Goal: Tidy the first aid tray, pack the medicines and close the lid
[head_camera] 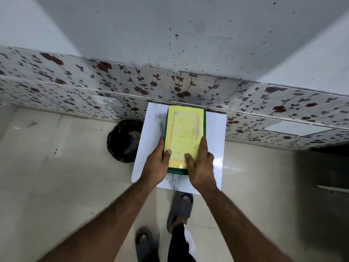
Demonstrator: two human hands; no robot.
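A green first aid box (176,171) with a yellow printed lid (184,129) sits on a small white table (215,133). The lid lies flat over the box, so whatever is inside is hidden. My left hand (157,163) grips the near left side of the box, thumb on top of the lid. My right hand (200,163) holds the near right side, thumb pressed on the lid's near edge.
A black bin (122,142) lined with a bag stands on the floor left of the table. A floral tiled wall (75,86) runs right behind the table. My feet in grey slippers (182,207) stand on the pale floor tiles.
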